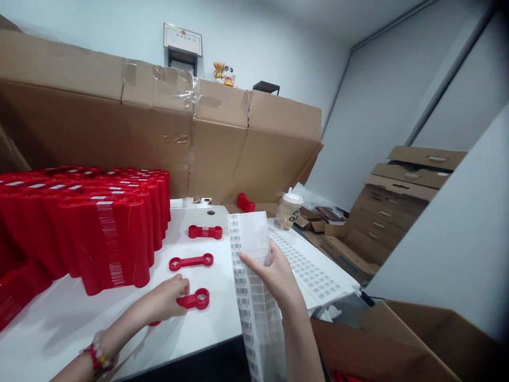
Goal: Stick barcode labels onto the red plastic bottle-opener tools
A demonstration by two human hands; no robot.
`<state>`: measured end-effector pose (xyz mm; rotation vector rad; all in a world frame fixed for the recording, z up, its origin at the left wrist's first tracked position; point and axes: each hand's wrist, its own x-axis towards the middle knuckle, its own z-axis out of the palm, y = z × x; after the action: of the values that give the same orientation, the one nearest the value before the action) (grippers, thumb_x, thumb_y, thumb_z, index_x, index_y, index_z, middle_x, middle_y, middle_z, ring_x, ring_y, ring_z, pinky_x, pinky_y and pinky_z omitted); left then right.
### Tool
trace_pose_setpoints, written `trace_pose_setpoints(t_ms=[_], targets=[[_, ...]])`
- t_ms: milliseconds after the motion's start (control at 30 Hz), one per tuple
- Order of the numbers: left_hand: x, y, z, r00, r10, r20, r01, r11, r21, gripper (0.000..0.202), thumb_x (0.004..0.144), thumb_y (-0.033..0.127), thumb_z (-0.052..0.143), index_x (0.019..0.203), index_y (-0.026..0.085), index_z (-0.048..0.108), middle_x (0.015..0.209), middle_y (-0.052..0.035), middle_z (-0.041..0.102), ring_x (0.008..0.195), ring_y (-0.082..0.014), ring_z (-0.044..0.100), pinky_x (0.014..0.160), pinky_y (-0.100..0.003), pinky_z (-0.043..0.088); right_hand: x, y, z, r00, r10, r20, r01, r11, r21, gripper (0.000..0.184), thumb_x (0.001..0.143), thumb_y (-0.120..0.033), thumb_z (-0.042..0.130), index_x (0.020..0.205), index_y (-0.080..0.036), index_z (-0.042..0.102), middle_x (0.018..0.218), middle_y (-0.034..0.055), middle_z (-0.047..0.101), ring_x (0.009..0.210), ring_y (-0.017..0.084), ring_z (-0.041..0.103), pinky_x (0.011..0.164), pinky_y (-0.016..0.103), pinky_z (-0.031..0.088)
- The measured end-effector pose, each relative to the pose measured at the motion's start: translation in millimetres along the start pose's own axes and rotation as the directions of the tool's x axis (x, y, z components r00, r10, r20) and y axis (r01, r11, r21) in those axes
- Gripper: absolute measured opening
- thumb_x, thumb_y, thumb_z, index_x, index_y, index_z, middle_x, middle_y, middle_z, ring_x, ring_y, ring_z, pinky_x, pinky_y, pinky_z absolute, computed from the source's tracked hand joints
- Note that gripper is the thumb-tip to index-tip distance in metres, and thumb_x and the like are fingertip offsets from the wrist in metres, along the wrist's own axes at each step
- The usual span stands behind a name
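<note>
My left hand (172, 296) is curled over the middle of a red dumbbell-shaped plastic piece (201, 298) on the white table. One ringed end shows beyond my fingers, and a bit of the other end peeks out below my wrist. In my right hand (280, 276) is a sheet of barcode labels (254, 233), gripped with the thumb on its front and hanging past the table's front edge. Farther back lie a second red piece (191, 261) with ringed ends and a third red piece (205, 232) bearing a white label.
Tall stacks of red pieces (107, 244) with labels fill the table's left. More label sheets (310, 265) lie on the right, near a lidded drink cup (289, 209). A large cardboard sheet (222, 148) stands behind. Stacked cartons (382, 212) and an open box (397, 339) are at right.
</note>
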<state>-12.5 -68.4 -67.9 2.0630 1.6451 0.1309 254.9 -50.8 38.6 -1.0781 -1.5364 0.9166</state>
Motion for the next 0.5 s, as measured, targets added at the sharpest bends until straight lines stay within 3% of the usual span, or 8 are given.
trace_pose_setpoints(t_ms=[167,367,500], targets=[[0.7,3.5,6.6,0.998,-0.037,-0.042,0.038,0.999,0.016,0.031,0.095,0.036,0.064,0.119,0.017,0.064,0.120,-0.0080,0.067,0.102,-0.0239,0.067,0.087,-0.045,0.057,1.4,4.0,1.1,1.000,-0.011,0.023,0.011,1.000,-0.003,0.049,0.075,-0.039,0.080,0.118,-0.022,0.063,0.122,0.0110,0.072,0.115,0.034,0.067,0.101,0.053,0.053],[7.5,-1.7,4.8,0.995,-0.080,0.052,0.083,0.995,-0.052,0.033,0.095,0.034,0.064,0.123,0.017,0.062,0.120,-0.0084,0.067,0.098,-0.0225,0.068,0.083,-0.043,0.059,1.9,5.4,5.2,1.000,-0.018,0.024,0.018,1.000,-0.006,0.045,0.075,-0.038,0.080,0.113,-0.022,0.063,0.117,0.0094,0.073,0.112,0.033,0.068,0.097,0.051,0.054],[4.4,-3.3,-3.0,0.995,-0.074,0.060,0.081,0.988,-0.134,0.032,0.095,0.035,0.064,0.120,0.017,0.063,0.120,-0.0079,0.067,0.100,-0.0235,0.068,0.085,-0.044,0.058,0.1,3.7,8.0,0.999,-0.030,0.017,0.031,0.999,-0.012,0.043,0.076,-0.037,0.079,0.113,-0.023,0.064,0.116,0.0085,0.074,0.110,0.032,0.069,0.095,0.049,0.055]])
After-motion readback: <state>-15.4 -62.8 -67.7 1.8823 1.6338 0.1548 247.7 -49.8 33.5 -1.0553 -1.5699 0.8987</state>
